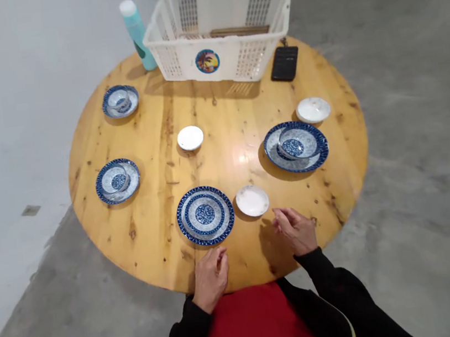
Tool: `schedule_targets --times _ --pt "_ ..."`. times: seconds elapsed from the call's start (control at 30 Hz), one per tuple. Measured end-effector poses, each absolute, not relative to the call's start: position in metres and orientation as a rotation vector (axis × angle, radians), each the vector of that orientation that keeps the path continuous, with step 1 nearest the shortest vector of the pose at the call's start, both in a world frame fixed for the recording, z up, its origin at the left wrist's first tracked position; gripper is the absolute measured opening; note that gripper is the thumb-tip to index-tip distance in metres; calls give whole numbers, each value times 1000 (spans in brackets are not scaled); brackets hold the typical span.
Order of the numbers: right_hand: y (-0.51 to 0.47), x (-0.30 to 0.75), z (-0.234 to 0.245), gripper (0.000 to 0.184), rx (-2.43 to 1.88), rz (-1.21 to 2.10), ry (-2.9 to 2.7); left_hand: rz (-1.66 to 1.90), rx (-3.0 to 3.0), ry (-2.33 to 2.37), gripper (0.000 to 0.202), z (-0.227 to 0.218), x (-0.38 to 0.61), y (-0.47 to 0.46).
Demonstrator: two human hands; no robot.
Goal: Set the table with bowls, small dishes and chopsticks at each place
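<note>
My left hand rests at the near edge of the round wooden table, fingers curled loosely with nothing in them, just below a blue patterned plate that carries a smaller dish. My right hand hovers at the table edge, fingers curled inward and holding nothing, a little right of a small white saucer.
Blue plates with bowls sit at the right, left and far left. White saucers lie mid-table and at the right. A white basket, teal bottle and black device stand at the back.
</note>
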State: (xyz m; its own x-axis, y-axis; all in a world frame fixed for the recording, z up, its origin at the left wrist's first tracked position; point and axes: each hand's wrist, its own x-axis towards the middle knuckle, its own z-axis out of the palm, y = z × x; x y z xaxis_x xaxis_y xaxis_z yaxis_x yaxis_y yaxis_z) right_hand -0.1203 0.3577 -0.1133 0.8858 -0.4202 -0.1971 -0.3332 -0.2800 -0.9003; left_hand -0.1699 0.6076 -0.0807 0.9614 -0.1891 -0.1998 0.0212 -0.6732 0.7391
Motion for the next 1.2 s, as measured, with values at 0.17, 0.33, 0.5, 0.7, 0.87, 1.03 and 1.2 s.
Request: schedule_targets --times 0.17,0.33,0.5,0.7,0.87,1.03,1.2 --pt "412 -131 -93 39 -1795 -68 427 -240 2268 -22 22 -76 -187 655" --pt "500 -152 -83 39 -1803 14 304 -120 2256 169 23 -77 -232 748" --pt "593 -175 -80 40 -1804 104 187 -60 2177 463 29 -92 -294 856" --pt "650 -177 -78 41 -1838 107 107 -22 2107 624 43 -104 -324 933" --pt "651 -128 -75 30 -1962 -1 104 -34 2087 565 45 -102 -309 959" --pt "634 -38 -73 17 -2067 -47 350 -117 2098 495 47 -110 -274 990" --pt "605 51 -85 13 -2039 -157 701 -133 2123 437 49 -117 -214 1029"
